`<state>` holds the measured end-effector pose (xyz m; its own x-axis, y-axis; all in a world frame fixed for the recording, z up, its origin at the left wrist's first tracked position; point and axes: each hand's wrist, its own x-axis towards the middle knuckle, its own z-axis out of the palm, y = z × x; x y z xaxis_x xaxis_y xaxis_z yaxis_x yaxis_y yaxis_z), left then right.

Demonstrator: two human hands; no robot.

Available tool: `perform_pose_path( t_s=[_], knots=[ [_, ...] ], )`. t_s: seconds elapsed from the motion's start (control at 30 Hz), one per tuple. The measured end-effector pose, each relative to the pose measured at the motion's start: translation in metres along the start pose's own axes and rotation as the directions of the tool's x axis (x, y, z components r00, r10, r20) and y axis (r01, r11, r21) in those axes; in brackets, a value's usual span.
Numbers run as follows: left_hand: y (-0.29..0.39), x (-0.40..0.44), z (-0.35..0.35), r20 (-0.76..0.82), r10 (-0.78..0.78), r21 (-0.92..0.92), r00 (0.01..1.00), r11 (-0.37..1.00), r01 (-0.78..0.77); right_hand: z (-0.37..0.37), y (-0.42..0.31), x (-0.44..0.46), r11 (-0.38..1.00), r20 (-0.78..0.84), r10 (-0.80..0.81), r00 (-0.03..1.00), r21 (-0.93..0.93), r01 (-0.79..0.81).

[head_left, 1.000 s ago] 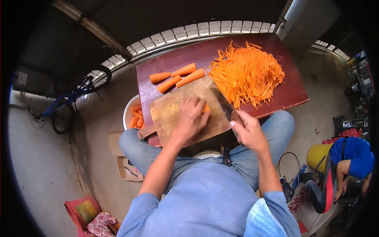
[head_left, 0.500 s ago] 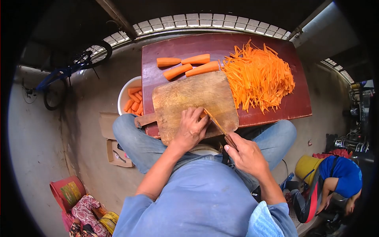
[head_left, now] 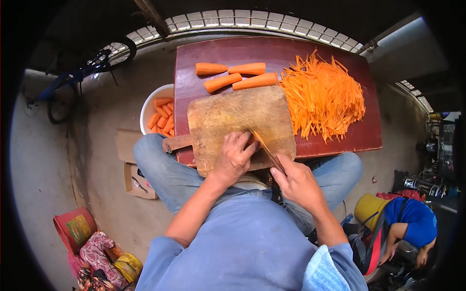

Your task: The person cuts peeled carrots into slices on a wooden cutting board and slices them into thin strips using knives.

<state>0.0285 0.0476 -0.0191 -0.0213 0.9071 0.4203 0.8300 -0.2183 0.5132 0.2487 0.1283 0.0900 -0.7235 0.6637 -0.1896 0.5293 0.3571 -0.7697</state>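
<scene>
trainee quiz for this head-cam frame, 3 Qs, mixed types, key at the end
1. Count: how many large carrot pieces lie on the red table beyond the cutting board?
2. Short answer: what does the person's right hand hold?
3. True or false: in this view, the shredded carrot heap lies to the left of the cutting board.

Key
1. Four.
2. A knife, gripped by its handle.
3. False; the shredded carrot heap lies to the right of the cutting board.
</scene>
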Motion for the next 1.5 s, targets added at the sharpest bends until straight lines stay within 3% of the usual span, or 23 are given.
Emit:
perform_pose_path(
  t_s=[0.33,0.47,0.7,0.8,0.9,1.0,1.13,1.3,1.4,1.43,1.5],
  knots=[
    [0.002,0.002,0.001,-0.03,0.008,-0.05,1.0,0.999,-0.01,0.009,0.003,0.013,1.0,-0.011,-0.025,1.0,0.001,0.025],
    [0.002,0.004,-0.002,-0.01,0.027,-0.034,1.0,0.999,-0.027,-0.003,-0.006,-0.011,0.996,0.039,0.086,0.996,0.033,-0.087],
    [-0.004,0.002,-0.004,0.007,0.032,-0.049,0.999,0.998,-0.032,0.009,-0.002,0.013,0.998,-0.034,-0.02,0.999,0.066,0.022],
    [-0.005,0.0,-0.002,-0.005,0.025,-0.057,1.0,0.998,-0.025,0.005,-0.006,0.003,0.994,0.046,0.094,0.995,0.054,-0.096],
    [-0.002,0.0,-0.003,0.014,0.008,-0.068,1.0,0.998,-0.007,0.022,0.006,0.02,0.999,-0.048,-0.05,0.998,0.007,0.051],
    [-0.005,-0.001,-0.002,0.012,0.012,-0.065,1.0,0.998,-0.011,0.019,0.005,0.026,0.997,-0.046,-0.078,0.996,0.003,0.079],
    [-0.006,-0.003,0.001,-0.006,0.015,-0.062,1.0,0.998,-0.015,0.005,-0.016,-0.001,0.996,0.038,0.093,0.995,0.006,-0.093],
    [-0.004,-0.003,0.0,-0.01,0.013,-0.078,1.0,0.997,-0.013,0.023,0.004,0.03,0.998,-0.051,-0.057,0.997,0.029,0.059],
    [-0.005,-0.002,0.0,-0.02,0.013,-0.071,1.0,0.997,-0.015,0.01,-0.007,0.014,0.999,-0.018,0.002,1.0,0.041,-0.001],
    [-0.004,-0.001,-0.002,-0.024,0.02,-0.067,1.0,0.998,-0.022,0.004,-0.014,0.006,0.993,0.046,0.104,0.993,0.046,-0.106],
    [-0.005,-0.002,-0.003,-0.033,0.019,-0.067,0.999,0.998,-0.021,0.011,-0.008,0.008,0.996,0.035,0.074,0.997,0.045,-0.076]
  ],
)
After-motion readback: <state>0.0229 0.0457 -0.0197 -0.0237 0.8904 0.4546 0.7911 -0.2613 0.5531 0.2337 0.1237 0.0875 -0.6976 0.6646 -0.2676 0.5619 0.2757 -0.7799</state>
